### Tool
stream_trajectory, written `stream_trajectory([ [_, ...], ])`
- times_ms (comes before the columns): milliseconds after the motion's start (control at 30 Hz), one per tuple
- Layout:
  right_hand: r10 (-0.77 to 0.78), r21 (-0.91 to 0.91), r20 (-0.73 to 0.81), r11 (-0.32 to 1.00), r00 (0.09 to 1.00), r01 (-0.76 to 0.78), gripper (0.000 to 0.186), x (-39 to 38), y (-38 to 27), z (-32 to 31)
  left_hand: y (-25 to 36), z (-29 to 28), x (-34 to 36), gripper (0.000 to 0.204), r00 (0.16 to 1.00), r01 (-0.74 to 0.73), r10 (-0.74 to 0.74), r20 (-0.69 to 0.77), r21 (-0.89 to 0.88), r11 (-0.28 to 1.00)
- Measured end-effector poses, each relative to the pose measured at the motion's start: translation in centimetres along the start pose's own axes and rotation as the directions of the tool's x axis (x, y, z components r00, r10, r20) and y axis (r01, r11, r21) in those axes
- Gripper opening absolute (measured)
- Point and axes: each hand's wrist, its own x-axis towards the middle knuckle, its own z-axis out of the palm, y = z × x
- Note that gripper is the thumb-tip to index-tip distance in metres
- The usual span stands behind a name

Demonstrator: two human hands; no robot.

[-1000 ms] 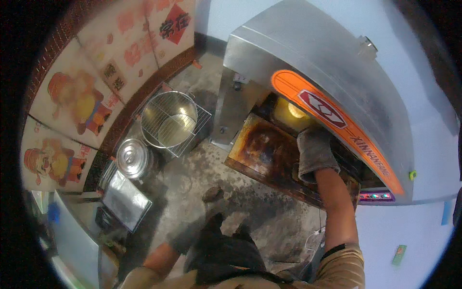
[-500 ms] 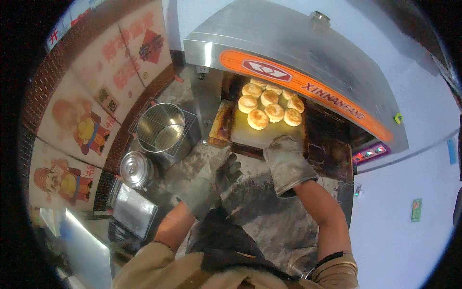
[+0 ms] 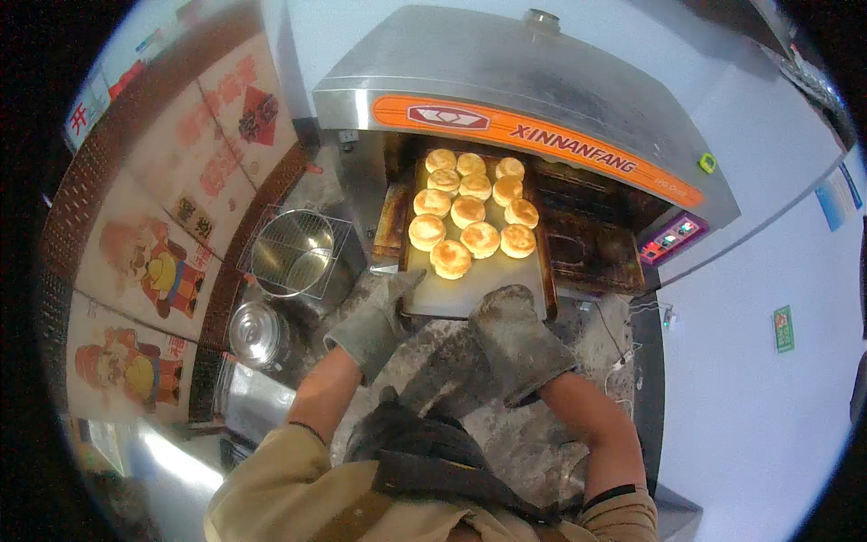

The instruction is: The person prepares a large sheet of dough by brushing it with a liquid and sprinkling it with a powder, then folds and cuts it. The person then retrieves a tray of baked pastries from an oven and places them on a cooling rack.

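A dark-rimmed baking tray (image 3: 432, 298) sticks out of the oven, carrying several round golden pastries (image 3: 468, 211) on its far and middle part. My right hand (image 3: 517, 330), in a thick grey oven mitt, is closed on the tray's near edge towards the right. At the near left corner is my left hand (image 3: 375, 318), also in a grey mitt. Its thumb lies over the tray's rim, and its other fingers are hidden beside or beneath the corner.
The steel oven (image 3: 506, 72) has an orange front strip and a lit control panel (image 3: 673, 237) at right. Left of the tray stands a big round metal pot (image 3: 293, 253) with a wire rack (image 3: 339, 237). Nearer is a lidded silver pot (image 3: 257, 334).
The tray has come out of the oven towards me, and more pastries show. My left hand, earlier open and apart from the tray, has moved to its corner. My right hand stays at the near edge.
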Motion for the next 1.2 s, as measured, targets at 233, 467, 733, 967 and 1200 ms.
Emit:
stream_trajectory([
  [233,0.197,0.357,-0.171,0.926,0.965,-0.126,0.046,-5.5,-1.4,1.3,0.0,-1.6,-4.0,0.037,1.000,0.020,-0.021,0.003,0.039,0.999],
  [467,0.768,0.967,0.010,0.155,0.640,-0.200,0.051,-9.1,3.9,2.2,-2.4,-4.1,-4.1,0.032,0.985,0.164,-0.170,-0.009,-0.220,0.962],
  [733,0.477,0.826,0.480,-0.529,0.736,-0.196,0.048,-5.4,2.3,3.0,-3.9,-4.9,-6.4,0.025,0.991,-0.120,0.107,0.077,0.193,0.974],
  [967,0.579,0.909,0.391,-0.363,0.716,-0.203,0.039,-3.6,6.2,5.9,-4.5,-6.7,-1.2,0.028,0.948,-0.316,0.267,0.173,0.409,0.856],
  [1200,0.553,0.909,0.397,-0.349,0.733,-0.229,0.054,-4.6,7.7,8.5,-6.6,-6.3,-5.0,0.029,0.999,-0.006,0.014,-0.030,0.261,0.965],
])
